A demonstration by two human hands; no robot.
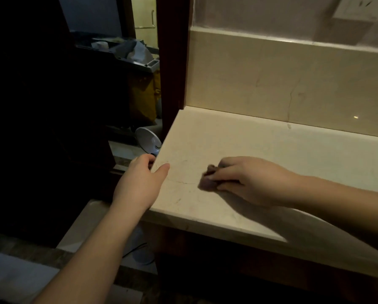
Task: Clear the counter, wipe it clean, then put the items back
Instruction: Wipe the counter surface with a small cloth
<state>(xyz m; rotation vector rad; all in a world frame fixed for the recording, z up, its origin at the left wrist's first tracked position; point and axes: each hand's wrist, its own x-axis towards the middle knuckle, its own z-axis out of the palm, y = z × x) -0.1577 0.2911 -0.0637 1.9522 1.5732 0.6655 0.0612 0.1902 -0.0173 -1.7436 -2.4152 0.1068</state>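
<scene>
Pressing a rag [207, 179] onto the counter [271, 150], right grip [247, 179] grasping it; left grip [140, 178] clutches the counter's edge.

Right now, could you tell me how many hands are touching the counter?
2: the left hand grips the counter's left edge; the right hand presses a cloth on top.

left hand [140, 179] curled — right hand [247, 179] clenched

Cream veined counter [260, 150], purplish-brown cloth [207, 181].
</scene>
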